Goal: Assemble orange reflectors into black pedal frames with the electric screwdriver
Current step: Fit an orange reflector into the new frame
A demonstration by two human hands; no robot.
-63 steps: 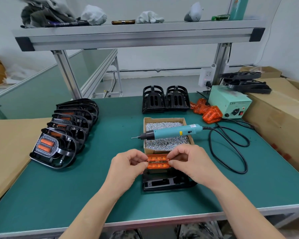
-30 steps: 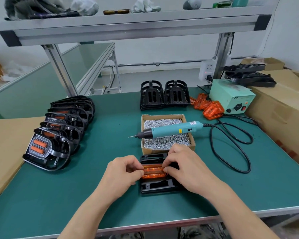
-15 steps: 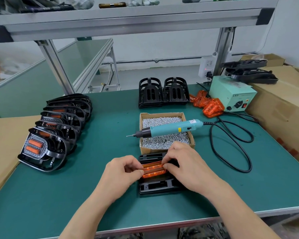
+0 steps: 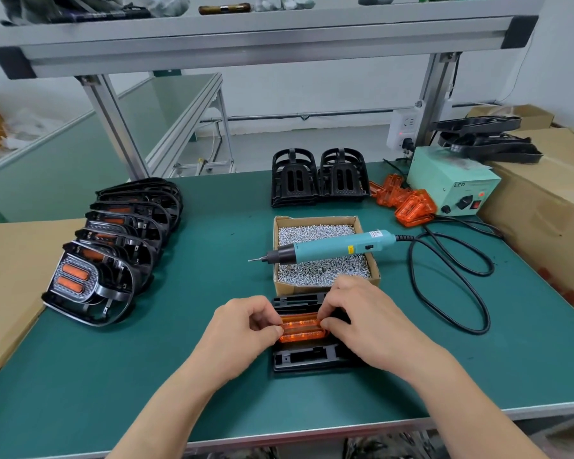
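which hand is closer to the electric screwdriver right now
Right. The right hand is just on the near side of the electric screwdriver, by its body; the left hand is farther off, well short of its tip.

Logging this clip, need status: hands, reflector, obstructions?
Left hand, right hand pinch orange reflector ends. Reflector on black pedal frame. Electric screwdriver lies across screw box, clear of hands.

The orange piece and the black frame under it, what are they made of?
The orange reflector looks like translucent glossy plastic, since light glows through its ribs. The black pedal frame is probably moulded matt plastic, judging by its dull surface and crisp slots.
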